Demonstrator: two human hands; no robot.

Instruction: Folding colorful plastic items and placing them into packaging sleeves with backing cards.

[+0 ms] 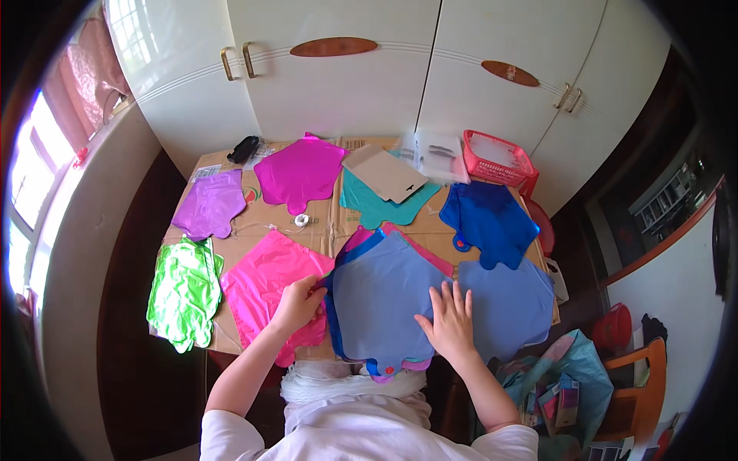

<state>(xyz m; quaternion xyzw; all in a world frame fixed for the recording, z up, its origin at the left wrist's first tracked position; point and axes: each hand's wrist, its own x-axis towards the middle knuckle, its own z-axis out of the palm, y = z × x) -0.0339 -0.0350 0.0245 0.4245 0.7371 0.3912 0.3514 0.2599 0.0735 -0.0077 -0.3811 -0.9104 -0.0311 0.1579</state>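
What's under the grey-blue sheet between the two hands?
Peeking out from under the grey-blue sheet: a dark blue layer along its left edge, a pink layer at upper right. The rest is covered; total layers can't be told.

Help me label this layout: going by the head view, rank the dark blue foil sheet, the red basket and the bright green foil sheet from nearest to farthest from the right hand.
From the right hand:
1. Dark blue foil sheet: ahead, slightly right.
2. Red basket: farther ahead, beyond the dark blue sheet.
3. Bright green foil sheet: far left.
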